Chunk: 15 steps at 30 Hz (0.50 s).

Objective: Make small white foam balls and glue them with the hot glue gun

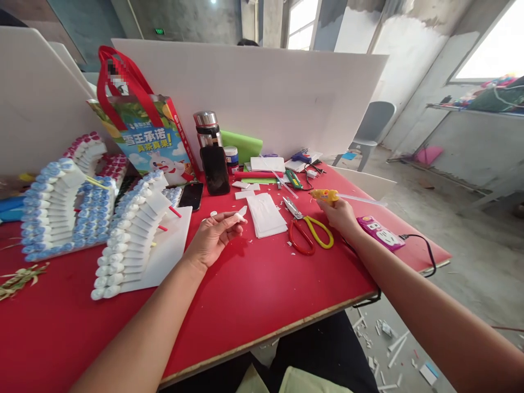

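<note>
My left hand is closed in a pinch above the red table, gripping a small white piece with a pointed, leaf-like tip. Across the table, my right hand is wrapped round a yellow hot glue gun, a clear glue stick trailing from its back. A stack of white sheets lies between my hands. Beside it rest scissors with one red and one yellow handle, blades pointing away from me. A white fan-shaped craft piece with rows of rolled tips stands left of my left hand.
A pink power strip with a black cord sits at the right edge. Farther back are a black phone propped upright, a steel flask, a green utility knife and a gift bag. A white board stands behind.
</note>
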Motion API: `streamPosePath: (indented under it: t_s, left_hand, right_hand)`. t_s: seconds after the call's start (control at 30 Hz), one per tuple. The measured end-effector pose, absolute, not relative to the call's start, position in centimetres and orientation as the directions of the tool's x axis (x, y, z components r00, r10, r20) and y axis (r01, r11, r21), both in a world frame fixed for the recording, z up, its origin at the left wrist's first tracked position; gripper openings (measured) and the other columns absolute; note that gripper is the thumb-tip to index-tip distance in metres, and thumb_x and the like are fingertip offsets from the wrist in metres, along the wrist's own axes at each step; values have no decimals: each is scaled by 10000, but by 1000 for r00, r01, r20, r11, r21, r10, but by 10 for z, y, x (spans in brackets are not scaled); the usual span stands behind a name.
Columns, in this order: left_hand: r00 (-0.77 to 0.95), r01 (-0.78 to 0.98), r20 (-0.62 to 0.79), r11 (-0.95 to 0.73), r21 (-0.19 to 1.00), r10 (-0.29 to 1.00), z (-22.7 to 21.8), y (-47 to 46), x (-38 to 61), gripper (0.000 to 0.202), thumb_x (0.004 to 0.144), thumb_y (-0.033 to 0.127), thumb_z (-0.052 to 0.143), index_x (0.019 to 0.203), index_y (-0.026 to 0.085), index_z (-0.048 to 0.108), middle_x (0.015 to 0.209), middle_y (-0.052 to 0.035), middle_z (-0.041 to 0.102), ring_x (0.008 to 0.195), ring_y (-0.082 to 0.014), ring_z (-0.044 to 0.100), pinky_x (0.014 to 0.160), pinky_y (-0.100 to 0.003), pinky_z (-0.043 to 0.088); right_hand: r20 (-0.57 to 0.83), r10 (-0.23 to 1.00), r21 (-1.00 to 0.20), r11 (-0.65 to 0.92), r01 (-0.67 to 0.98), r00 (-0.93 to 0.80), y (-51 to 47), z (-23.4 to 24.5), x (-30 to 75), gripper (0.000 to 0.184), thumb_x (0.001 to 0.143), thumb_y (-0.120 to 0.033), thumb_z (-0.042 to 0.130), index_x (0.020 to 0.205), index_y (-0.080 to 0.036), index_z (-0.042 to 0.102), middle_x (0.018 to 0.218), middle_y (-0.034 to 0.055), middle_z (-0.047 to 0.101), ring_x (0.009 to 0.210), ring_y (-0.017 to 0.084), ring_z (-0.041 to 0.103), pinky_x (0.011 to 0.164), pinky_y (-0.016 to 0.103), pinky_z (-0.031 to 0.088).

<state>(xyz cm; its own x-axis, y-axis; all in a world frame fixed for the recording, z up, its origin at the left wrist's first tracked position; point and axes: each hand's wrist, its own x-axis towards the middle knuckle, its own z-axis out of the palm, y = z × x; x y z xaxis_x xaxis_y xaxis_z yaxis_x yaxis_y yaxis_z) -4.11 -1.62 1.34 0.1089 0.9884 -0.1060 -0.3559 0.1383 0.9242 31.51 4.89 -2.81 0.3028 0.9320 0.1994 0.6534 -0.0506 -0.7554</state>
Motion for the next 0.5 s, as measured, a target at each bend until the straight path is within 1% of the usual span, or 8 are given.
streamPosePath:
  t_s: [0.07, 0.13, 0.27, 0.4, 0.47, 0.5]
  left_hand:
    - [126, -340, -75, 114, 933, 989, 13, -17, -40, 251, 714, 265, 832, 921, 136, 769, 878, -79, 754, 672, -107, 663, 689, -221, 568]
    - [137, -329, -43, 86, 940, 990, 13, -18, -39, 240, 721, 276, 828, 907, 139, 761, 860, -78, 752, 671, -114, 666, 683, -232, 566]
    - [133, -312, 22, 21, 950, 991, 14, -21, -37, 232, 731, 283, 822, 906, 149, 750, 842, -76, 754, 666, -125, 670, 689, -250, 561]
    - [115, -307, 60, -22, 951, 992, 17, -24, -36, 221, 746, 279, 813, 912, 153, 741, 836, -69, 752, 668, -126, 670, 701, -254, 559]
    - [102, -304, 66, -32, 952, 993, 17, -24, -36, 222, 750, 281, 813, 916, 155, 737, 835, -67, 749, 674, -127, 671, 701, -253, 557]
    - [94, -301, 68, -37, 953, 993, 16, -24, -36, 225, 750, 285, 814, 916, 156, 736, 833, -66, 748, 675, -128, 671, 698, -252, 556]
  right_hand:
    - [207, 928, -705, -79, 705, 311, 47, -29, 315, 456, 799, -616, 586, 618, -215, 469, 522, 11, 499, 524, 154, 454, 525, 297, 321]
    - [215, 926, -642, -107, 759, 311, 46, -27, 314, 455, 816, -627, 558, 636, -219, 462, 567, 29, 535, 547, 165, 465, 544, 308, 330]
    - [176, 941, -539, -155, 828, 290, 44, -19, 311, 403, 831, -603, 545, 741, -211, 522, 710, 84, 622, 637, 215, 533, 578, 329, 366]
    - [115, 960, -443, -179, 878, 254, 30, -12, 311, 359, 833, -497, 566, 944, -159, 610, 894, 154, 682, 793, 287, 625, 652, 358, 435]
    - [136, 969, -372, -141, 917, 204, 10, -10, 309, 427, 863, -438, 532, 1119, -106, 611, 1031, 202, 686, 937, 334, 644, 759, 394, 471]
    - [170, 967, -327, -124, 937, 187, -4, -7, 307, 488, 876, -403, 512, 1224, -66, 576, 1116, 237, 667, 1027, 362, 633, 828, 422, 474]
